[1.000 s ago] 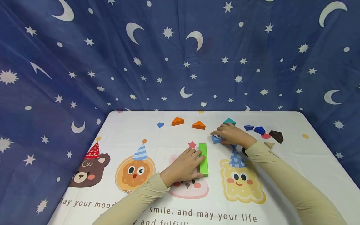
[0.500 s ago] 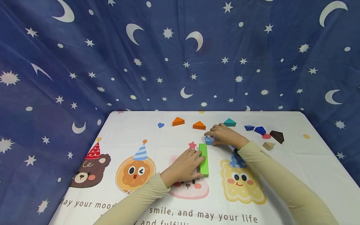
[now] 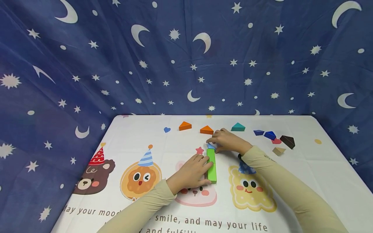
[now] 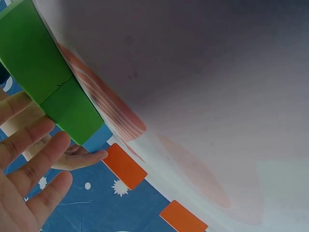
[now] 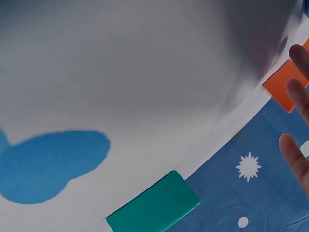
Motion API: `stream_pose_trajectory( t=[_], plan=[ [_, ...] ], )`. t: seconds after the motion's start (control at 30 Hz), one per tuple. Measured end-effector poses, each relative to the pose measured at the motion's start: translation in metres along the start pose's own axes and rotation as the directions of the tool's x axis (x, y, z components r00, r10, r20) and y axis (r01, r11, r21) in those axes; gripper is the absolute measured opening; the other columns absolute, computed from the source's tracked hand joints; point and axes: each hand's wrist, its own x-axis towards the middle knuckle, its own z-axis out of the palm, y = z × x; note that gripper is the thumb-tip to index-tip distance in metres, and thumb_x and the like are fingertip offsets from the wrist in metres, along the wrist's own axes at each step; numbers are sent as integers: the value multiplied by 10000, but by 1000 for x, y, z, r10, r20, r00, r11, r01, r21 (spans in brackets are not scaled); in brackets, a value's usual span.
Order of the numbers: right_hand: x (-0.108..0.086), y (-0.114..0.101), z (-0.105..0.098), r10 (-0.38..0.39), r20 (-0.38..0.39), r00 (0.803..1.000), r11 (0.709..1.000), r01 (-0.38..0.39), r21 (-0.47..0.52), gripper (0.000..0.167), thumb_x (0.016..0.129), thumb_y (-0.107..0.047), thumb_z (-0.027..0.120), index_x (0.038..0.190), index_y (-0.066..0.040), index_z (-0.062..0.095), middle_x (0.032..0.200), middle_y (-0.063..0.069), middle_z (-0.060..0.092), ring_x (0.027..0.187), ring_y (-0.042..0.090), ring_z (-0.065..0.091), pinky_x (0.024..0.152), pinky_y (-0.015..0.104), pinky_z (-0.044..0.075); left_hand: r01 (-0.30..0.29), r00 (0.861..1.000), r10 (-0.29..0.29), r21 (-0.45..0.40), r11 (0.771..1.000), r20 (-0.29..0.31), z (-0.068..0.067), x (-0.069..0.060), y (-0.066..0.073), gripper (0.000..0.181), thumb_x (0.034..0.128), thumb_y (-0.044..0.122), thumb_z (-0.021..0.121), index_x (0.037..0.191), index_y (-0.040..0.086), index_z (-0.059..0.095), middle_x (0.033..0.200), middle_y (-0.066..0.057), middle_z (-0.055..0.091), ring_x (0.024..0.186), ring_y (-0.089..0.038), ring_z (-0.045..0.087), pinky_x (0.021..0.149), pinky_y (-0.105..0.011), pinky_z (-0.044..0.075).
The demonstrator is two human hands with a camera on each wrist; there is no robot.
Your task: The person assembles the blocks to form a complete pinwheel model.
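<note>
Two green blocks (image 3: pixel 211 171) lie end to end in a column near the middle of the table; the left wrist view shows the seam between these green blocks (image 4: pixel 58 89). My left hand (image 3: pixel 190 171) rests along their left side, its extended fingers (image 4: pixel 43 157) touching or close to them. At the column's far end, my right hand (image 3: pixel 228 141) pinches a light blue block (image 3: pixel 211 146) with a slanted top, partly hidden by the fingers. This blue block (image 4: pixel 98 138) appears to meet the green end. The right wrist view catches only fingertips (image 5: pixel 297 96).
Behind the hands sit two orange triangular blocks (image 3: pixel 207 130) and a teal triangular block (image 3: pixel 238 127). Further right lie dark blue blocks (image 3: pixel 270 135), a dark brown block (image 3: pixel 288 141) and a tan block (image 3: pixel 278 151). A starry blue curtain (image 3: pixel 186 64) hangs at the table's far edge.
My right hand has slid the light blue block leftward across the table to the far end of the green column, uncovering the teal block. My left hand has stayed in place.
</note>
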Motion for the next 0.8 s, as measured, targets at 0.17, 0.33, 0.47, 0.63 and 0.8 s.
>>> stream_pose_trajectory(
  t=[0.17,0.33,0.47,0.63,0.8],
  plan=[
    [0,0,0,-7,1,1000,1000,7,-25,522,707,-331,796,1187,-193,642,1039,25,696,958,224,609,838,436,467,-4,1000,4,5,1000,-17,0,0,0,601,857,623,500,1265,183,476,1265,-14,504,1174,-184,474,1084,-351,346],
    [0,1,2,-11,-9,1000,999,11,-36,518,713,-325,793,1193,-202,643,1017,27,698,955,230,618,830,430,473,-2,1000,2,5,1000,-22,1,0,0,595,855,621,506,1259,184,478,1261,-14,507,1170,-184,478,1082,-350,350],
    [0,1,3,-23,-15,1000,999,23,-33,513,719,-323,788,1194,-199,642,1012,30,698,940,227,618,821,424,472,-3,1000,3,4,1000,-23,1,0,0,595,855,619,508,1259,184,479,1267,-17,508,1176,-186,478,1079,-353,354],
    [2,0,5,-27,-16,1000,999,26,-34,509,727,-325,782,1200,-203,639,1025,23,696,943,216,618,822,419,474,-2,1000,2,6,1000,-25,1,0,0,592,855,621,507,1256,186,478,1266,-16,508,1178,-184,476,1079,-353,353],
    [4,1,6,-29,-10,1000,999,28,-33,497,741,-328,773,1204,-209,637,1043,19,692,952,203,615,832,419,473,0,1000,0,12,1000,-25,2,0,0,596,855,624,503,1258,187,475,1276,-16,504,1184,-184,473,1084,-353,348]
  ],
)
